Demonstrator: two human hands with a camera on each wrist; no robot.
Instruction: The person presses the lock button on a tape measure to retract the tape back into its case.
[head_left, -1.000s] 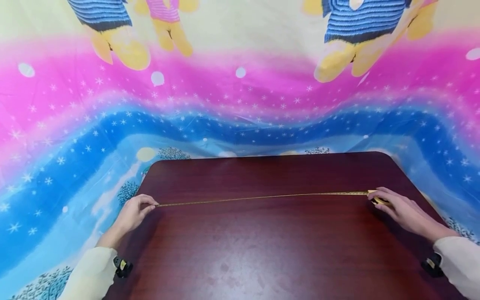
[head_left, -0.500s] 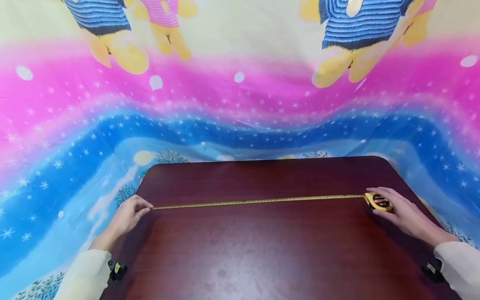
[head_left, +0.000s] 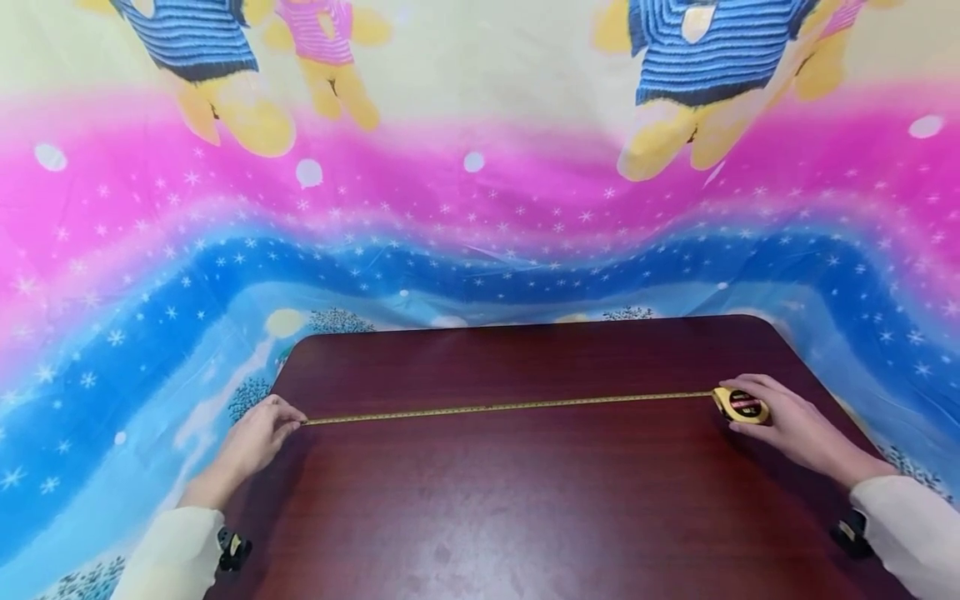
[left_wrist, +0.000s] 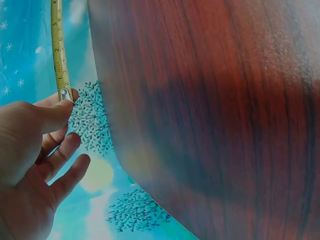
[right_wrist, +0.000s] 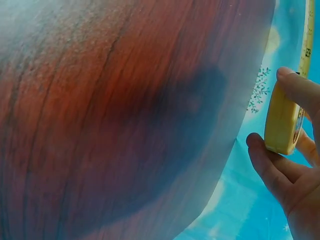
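My left hand [head_left: 258, 433] pinches the metal end tab of the tape [left_wrist: 64, 94] between thumb and forefinger at the left edge of the bench [head_left: 525, 517], the other fingers loose beneath. My right hand [head_left: 787, 421] has a closed grip round the yellow tape case [head_left: 741, 405], thumb on top and fingers curled under it, near the right edge. The tape blade [head_left: 510, 407] runs taut and nearly level between my hands, lying close along the dark wood; I cannot tell whether it touches the top all the way.

The weak point, as I judge it, is my left pinch: it holds only a small tab, and if the spring in the case pulls harder than my fingertips hold, the blade could whip back across the bench towards my right hand. If my right grip tilts the case, the blade may twist or buckle in the middle and no longer lie straight. A drift of either hand off its edge would also skew the line.

The bench is a reddish-brown wood-grain top with rounded corners, glossy, faintly smudged near me, and carries nothing but the tape. Beyond and around it hangs a bright printed cloth [head_left: 480, 217]: pale blue with trees and snowflakes low down, then deep blue and pink bands with white stars, and at the top cartoon bears in striped jumpers.
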